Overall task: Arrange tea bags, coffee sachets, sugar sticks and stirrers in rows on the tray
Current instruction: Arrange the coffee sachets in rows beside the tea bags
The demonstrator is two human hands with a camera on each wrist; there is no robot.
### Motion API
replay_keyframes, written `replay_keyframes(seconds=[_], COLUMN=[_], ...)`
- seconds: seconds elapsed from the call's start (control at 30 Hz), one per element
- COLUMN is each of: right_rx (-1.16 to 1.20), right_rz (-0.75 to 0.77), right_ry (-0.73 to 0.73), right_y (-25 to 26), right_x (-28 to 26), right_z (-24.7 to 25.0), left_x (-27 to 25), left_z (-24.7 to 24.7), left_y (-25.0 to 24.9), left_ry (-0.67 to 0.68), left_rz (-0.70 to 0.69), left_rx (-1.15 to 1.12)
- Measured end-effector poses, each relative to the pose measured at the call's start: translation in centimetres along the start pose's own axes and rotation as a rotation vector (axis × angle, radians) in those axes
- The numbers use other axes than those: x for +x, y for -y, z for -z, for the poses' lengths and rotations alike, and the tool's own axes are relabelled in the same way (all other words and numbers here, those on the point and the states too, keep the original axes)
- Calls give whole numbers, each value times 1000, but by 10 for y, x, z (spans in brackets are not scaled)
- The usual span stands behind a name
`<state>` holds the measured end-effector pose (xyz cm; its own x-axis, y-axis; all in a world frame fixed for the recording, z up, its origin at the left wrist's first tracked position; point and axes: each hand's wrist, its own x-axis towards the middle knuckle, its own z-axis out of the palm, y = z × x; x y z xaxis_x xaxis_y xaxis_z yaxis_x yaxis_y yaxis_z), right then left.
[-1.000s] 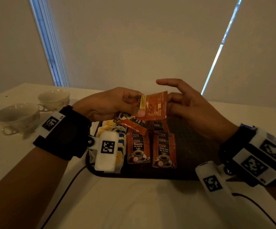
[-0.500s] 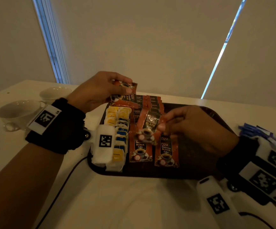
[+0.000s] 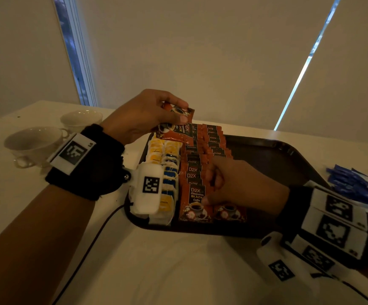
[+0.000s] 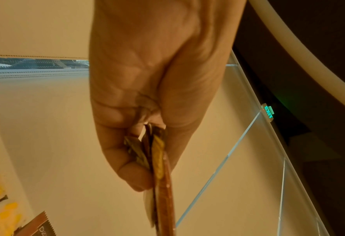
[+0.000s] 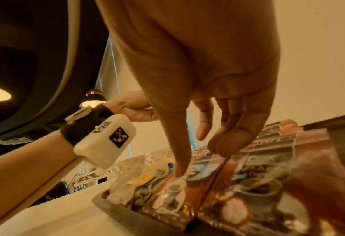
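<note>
Left hand [image 3: 143, 116] is hovering above the far-left corner of the tray [image 3: 288, 150], palm down, thumb and fingers curled round a small fan of coffee sachets [image 3: 178, 126]; left wrist view is showing the held sachets [image 4: 161, 175] edge-on, pinched tight.

Right hand [image 3: 240, 186] is reaching low over the tray's near half, back of hand up. Thumb [image 5: 179, 153] is pressing straight down on the front sachet of the left coffee row [image 3: 194, 203]; the other fingers are hanging loosely bent above the right coffee row [image 3: 230, 213], gripping nothing.

Tray layout, left to right: tea bags [image 3: 165, 172] are running in an overlapped row along the tray's left wall, two coffee rows are lying just beside them, touching each other. Front sachets are sitting close to the tray's near rim.

Tray's right half is showing bare dark floor, right up to the right rim. Blue sugar sticks [image 3: 359, 190] are piled on the tabletop [image 3: 156, 271] just off the tray's right edge. Two cups [image 3: 35, 142] are standing on the tabletop left of the tray, well apart from it. A cable [image 3: 95, 234] is trailing across the tabletop from the tray's near-left corner.
</note>
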<state>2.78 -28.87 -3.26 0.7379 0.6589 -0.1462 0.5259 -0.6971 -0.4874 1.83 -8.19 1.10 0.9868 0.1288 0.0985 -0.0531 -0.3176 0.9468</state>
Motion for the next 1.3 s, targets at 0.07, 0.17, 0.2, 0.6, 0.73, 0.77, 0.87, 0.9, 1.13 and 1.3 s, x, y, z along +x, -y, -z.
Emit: replay_keyframes(seconds=[0.07, 0.17, 0.2, 0.6, 0.73, 0.77, 0.87, 0.9, 1.13, 1.3], right_rx=[-71, -176, -205, -161, 270, 418, 684, 720, 849, 772], right_rz=[66, 117, 119, 142, 59, 11, -78, -90, -148, -176], right_ry=[74, 134, 135, 73, -82, -109, -148, -159, -293, -289], right_y=[5, 9, 9, 11, 18, 18, 16, 15, -2, -15], right_x=[-5, -4, -2, 14, 12, 12, 14, 14, 7, -5], right_z=[-3, -11, -14, -8, 6, 9, 14, 15, 30, 42], left_x=[0, 0, 0, 0, 2, 3, 4, 4, 0, -2], left_z=[0, -3, -3, -7, -9, -11, -16, -18, -19, -18], left_y=[0, 1, 1, 5, 8, 8, 9, 9, 6, 6], left_ry=[5, 25, 30, 49, 65, 73, 93, 103, 192, 234], left_rz=[0, -6, -9, -52, -63, -68, -82, -85, -11, -18], left_rx=[-1, -4, -5, 46, 63, 65, 68, 66, -4, 50])
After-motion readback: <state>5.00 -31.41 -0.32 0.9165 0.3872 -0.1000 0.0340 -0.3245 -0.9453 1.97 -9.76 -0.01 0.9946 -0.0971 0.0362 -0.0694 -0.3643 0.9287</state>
